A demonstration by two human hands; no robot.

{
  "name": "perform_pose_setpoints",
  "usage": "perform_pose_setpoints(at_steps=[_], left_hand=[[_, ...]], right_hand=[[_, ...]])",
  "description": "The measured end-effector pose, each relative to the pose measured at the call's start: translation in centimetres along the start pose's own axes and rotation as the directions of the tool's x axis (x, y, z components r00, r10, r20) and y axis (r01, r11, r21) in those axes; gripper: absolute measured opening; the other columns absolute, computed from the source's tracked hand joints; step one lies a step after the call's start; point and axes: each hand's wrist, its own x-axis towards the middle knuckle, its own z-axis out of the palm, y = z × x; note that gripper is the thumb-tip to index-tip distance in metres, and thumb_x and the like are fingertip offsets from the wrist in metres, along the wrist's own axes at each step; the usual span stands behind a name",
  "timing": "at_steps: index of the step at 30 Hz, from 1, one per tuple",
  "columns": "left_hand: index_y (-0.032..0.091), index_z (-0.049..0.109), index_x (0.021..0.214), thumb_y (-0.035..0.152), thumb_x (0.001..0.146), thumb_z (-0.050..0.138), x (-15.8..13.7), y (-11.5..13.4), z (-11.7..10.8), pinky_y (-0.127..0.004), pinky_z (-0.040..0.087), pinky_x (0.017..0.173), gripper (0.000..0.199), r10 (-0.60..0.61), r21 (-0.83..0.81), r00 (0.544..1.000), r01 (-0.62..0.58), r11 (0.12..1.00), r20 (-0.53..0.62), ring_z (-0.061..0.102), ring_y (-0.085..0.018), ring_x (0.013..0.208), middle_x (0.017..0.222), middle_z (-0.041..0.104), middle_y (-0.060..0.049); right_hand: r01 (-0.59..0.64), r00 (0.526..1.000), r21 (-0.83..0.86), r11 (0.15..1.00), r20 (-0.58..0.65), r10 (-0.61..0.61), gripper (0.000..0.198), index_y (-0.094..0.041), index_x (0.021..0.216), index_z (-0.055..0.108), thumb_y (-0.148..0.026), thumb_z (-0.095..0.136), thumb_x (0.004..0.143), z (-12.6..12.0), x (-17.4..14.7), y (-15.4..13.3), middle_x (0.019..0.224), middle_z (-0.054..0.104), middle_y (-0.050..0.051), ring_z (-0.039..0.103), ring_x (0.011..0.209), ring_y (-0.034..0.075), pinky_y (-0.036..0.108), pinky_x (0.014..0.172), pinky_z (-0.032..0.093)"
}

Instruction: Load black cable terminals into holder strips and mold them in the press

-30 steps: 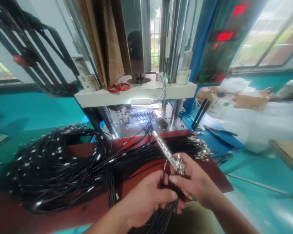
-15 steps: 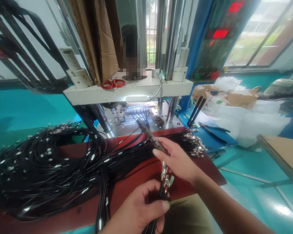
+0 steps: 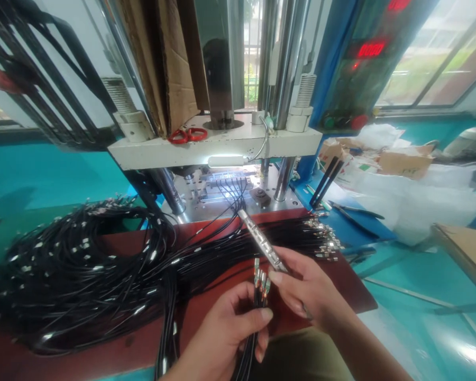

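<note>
Clasping a small bunch of black cables (image 3: 258, 300) in the left hand (image 3: 230, 321), with metal terminals (image 3: 263, 280) upright. Gripping the lower end of a notched metal bar (image 3: 262, 242), possibly a fixture insert but too blurred to be sure, in the right hand (image 3: 311, 286), just beside those terminals. Holding both near the red-brown tabletop (image 3: 200, 302), facing the press (image 3: 222, 150).

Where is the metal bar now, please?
In the head view, the metal bar is in the right hand, just above the cables in the left hand.
</note>
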Motion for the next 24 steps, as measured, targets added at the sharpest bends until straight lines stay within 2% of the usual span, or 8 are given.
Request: perform_pose_setpoints(at_steps=[5, 9, 11, 14, 16, 18, 21, 24], left_hand=[[0.015, 0.049, 0.089, 0.022, 0.080, 0.064, 0.0, 0.1, -0.2, -0.025, 0.040, 0.053, 0.019, -0.009, -0.003, 0.999, 0.009, 1.000, 0.033, 0.052, -0.012, 0.053, 0.062, 0.058, -0.003], [0.013, 0.053, 0.095, 0.025, 0.087, 0.055, -0.2, 0.8, -0.1, -0.033, 0.047, 0.065, 0.015, 0.002, -0.100, 0.998, 0.003, 0.995, 0.059, 0.064, -0.019, 0.068, 0.087, 0.063, -0.010], [0.012, 0.054, 0.096, 0.026, 0.089, 0.052, -0.2, 1.2, 0.1, -0.032, 0.047, 0.062, 0.016, 0.006, -0.122, 0.997, 0.003, 0.993, 0.073, 0.064, -0.019, 0.066, 0.093, 0.062, -0.010], [0.013, 0.053, 0.092, 0.029, 0.088, 0.055, 0.0, 1.4, 0.2, -0.024, 0.038, 0.050, 0.016, 0.029, -0.103, 0.998, -0.023, 0.994, 0.063, 0.054, -0.010, 0.053, 0.081, 0.060, -0.005], [0.014, 0.052, 0.093, 0.028, 0.086, 0.059, 0.1, 1.4, 0.1, -0.022, 0.032, 0.047, 0.017, 0.063, -0.083, 0.998, -0.061, 0.995, 0.027, 0.047, -0.007, 0.049, 0.075, 0.058, -0.002], [0.015, 0.051, 0.094, 0.028, 0.084, 0.063, 0.2, 1.3, -0.1, -0.021, 0.029, 0.047, 0.021, 0.081, -0.055, 0.997, -0.082, 0.995, -0.018, 0.045, -0.006, 0.048, 0.072, 0.059, -0.001], [0.015, 0.050, 0.096, 0.027, 0.080, 0.069, 0.1, 1.2, -0.5, -0.022, 0.029, 0.049, 0.028, 0.090, 0.002, 0.993, -0.090, 0.996, -0.076, 0.046, -0.007, 0.050, 0.073, 0.062, -0.003], [0.013, 0.053, 0.095, 0.027, 0.078, 0.070, 0.2, 1.0, -0.7, -0.023, 0.032, 0.052, 0.028, 0.092, 0.053, 0.990, -0.087, 0.995, -0.102, 0.047, -0.007, 0.052, 0.074, 0.063, -0.003]], right_hand=[[-0.007, 0.998, 0.034, 0.999, 0.054, 0.005, 0.047, -0.018, 0.127, 0.050, -0.030, 0.065, 0.084, 0.4, -0.2, 0.5, 0.058, 0.049, -0.007, 0.028, 0.033, 0.000, 0.014, 0.030, 0.020], [0.022, 0.996, 0.047, 0.999, 0.084, -0.026, 0.048, -0.019, 0.128, 0.049, -0.031, 0.065, 0.084, 0.3, 0.1, 0.6, 0.062, 0.051, -0.006, 0.032, 0.035, 0.000, 0.015, 0.031, 0.021], [0.032, 0.995, 0.051, 0.998, 0.096, -0.036, 0.048, -0.021, 0.129, 0.049, -0.032, 0.065, 0.085, 0.4, 0.0, 0.7, 0.065, 0.054, -0.005, 0.032, 0.035, 0.000, 0.015, 0.032, 0.021], [0.036, 0.994, 0.036, 0.999, 0.102, -0.040, 0.048, -0.022, 0.131, 0.048, -0.031, 0.064, 0.086, 0.8, -0.1, 0.6, 0.066, 0.055, -0.005, 0.033, 0.035, 0.000, 0.015, 0.032, 0.022], [0.061, 0.995, 0.031, 0.998, 0.074, -0.063, 0.046, -0.024, 0.130, 0.048, -0.030, 0.063, 0.087, 1.1, -0.3, 0.5, 0.069, 0.056, -0.004, 0.035, 0.035, 0.000, 0.015, 0.032, 0.023], [0.096, 0.995, 0.046, 0.994, 0.005, -0.096, 0.040, -0.027, 0.129, 0.050, -0.032, 0.059, 0.090, 1.3, -0.4, 0.7, 0.081, 0.058, -0.001, 0.040, 0.038, 0.001, 0.015, 0.033, 0.027], [0.131, 0.987, 0.103, 0.986, -0.112, -0.119, 0.034, -0.029, 0.127, 0.053, -0.035, 0.051, 0.093, 1.7, -0.5, 1.4, 0.098, 0.058, 0.003, 0.044, 0.044, 0.002, 0.016, 0.036, 0.033], [0.114, 0.979, 0.165, 0.980, -0.188, -0.082, 0.034, -0.030, 0.127, 0.053, -0.037, 0.050, 0.094, 2.0, -0.3, 2.1, 0.097, 0.057, 0.003, 0.044, 0.044, 0.002, 0.017, 0.036, 0.032]])
